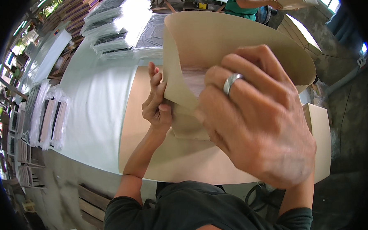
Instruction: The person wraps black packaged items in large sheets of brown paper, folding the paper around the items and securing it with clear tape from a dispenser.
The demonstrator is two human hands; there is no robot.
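From my station I saw the curved brown cardboard (225,35) at one o'clock. The left hand (155,102) touched its edge at ten; the right hand (254,116) curled at three. I couldn't tell whether either gripped anything.

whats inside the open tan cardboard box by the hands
Inside the open tan cardboard box, a pale, shiny surface, perhaps plastic wrap, shows. The right hand and curved near flap cover the rest, so its full shape cannot be seen.

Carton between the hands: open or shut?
Open: the carton has a curved flap raised, and pale material shows inside.
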